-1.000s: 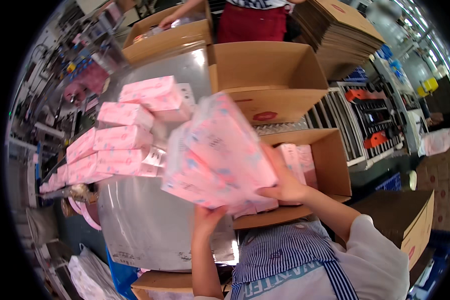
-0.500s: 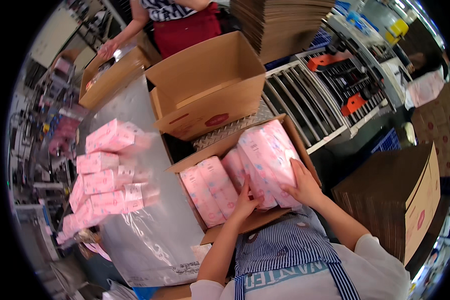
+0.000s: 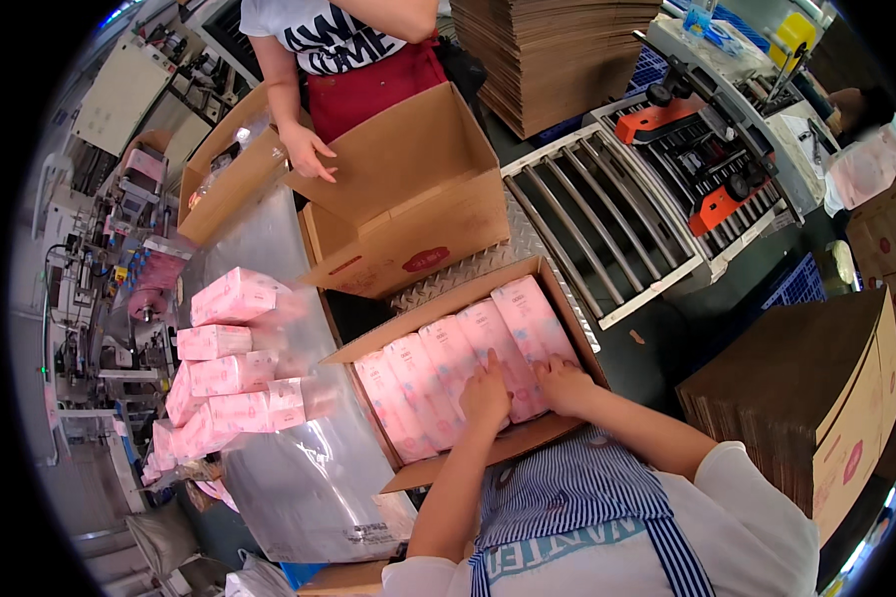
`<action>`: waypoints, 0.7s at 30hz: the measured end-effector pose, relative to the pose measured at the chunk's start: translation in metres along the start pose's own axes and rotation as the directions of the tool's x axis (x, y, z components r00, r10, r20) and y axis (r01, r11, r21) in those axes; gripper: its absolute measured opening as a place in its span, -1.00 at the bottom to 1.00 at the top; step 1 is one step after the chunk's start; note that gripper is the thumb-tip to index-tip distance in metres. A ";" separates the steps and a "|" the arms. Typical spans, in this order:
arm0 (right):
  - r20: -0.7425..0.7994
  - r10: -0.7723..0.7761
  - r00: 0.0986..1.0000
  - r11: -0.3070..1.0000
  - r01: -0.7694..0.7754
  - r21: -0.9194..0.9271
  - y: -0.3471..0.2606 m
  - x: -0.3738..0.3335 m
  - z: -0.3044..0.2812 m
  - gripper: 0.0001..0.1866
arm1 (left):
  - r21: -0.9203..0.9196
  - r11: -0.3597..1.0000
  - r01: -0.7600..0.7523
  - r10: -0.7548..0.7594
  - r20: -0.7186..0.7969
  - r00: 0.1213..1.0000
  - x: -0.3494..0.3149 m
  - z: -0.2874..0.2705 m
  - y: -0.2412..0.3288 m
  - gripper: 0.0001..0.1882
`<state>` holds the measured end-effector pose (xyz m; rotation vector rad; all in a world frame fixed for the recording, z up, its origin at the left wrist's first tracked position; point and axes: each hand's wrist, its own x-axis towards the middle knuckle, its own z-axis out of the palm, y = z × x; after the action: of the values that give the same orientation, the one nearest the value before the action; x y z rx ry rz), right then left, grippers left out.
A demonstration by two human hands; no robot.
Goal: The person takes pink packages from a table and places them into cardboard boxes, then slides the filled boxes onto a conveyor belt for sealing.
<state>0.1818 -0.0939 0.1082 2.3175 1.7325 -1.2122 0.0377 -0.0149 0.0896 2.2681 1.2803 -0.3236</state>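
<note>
Seen from above, an open brown packing carton (image 3: 418,475) holds pink packs (image 3: 438,353) patterned with pale blue, lying side by side and filling it nearly from wall to wall. The person's two bare hands are inside the packing carton, on top of these packs. The right hand (image 3: 564,386) lies toward its right end, fingers spread open and touching the rightmost packs. The left hand (image 3: 486,396) rests nearer its middle, index finger stretched forward; the other fingers are partly hidden, so whether they grip a pack cannot be told. A striped apron (image 3: 567,488) meets the packing carton's near side. To its left, more pink packs (image 3: 231,374) are piled on a shiny metal table (image 3: 314,488). Just behind it stands a second open carton (image 3: 418,224), a co-worker's hand (image 3: 309,154) near that carton's far left corner. Behind the packing carton to the right is a roller conveyor (image 3: 579,199); to its right, a stack of flattened cardboard (image 3: 757,383).
</note>
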 end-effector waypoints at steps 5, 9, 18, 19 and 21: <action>-0.318 -0.395 0.862 0.918 0.383 -0.102 0.031 -0.028 -0.017 -0.66 | -0.036 0.999 0.041 -0.036 0.136 0.990 -0.006 -0.005 -0.017 -0.45; -0.424 -0.018 0.905 0.995 0.059 0.085 0.030 -0.038 -0.067 -0.65 | 0.049 0.995 0.082 -0.092 0.272 0.958 -0.017 0.044 -0.066 -0.71; -0.419 0.095 0.903 0.977 -0.003 0.214 0.106 0.008 -0.123 -0.64 | -0.343 0.933 -0.105 0.150 0.107 0.983 0.003 0.002 -0.055 -0.56; -0.429 0.125 0.895 0.977 -0.034 0.212 0.113 0.007 -0.130 -0.65 | -0.284 0.948 -0.140 0.130 -0.055 0.990 -0.005 0.001 -0.068 -0.54; -0.508 0.168 0.845 0.985 -0.125 0.118 0.132 0.009 -0.138 -0.69 | -0.070 0.997 -0.038 0.012 -0.341 0.940 -0.025 -0.007 -0.092 -0.46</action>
<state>0.3690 -0.0789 0.1442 2.9668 1.5925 -0.6770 -0.0536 0.0096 0.0774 2.3413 1.4010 0.1340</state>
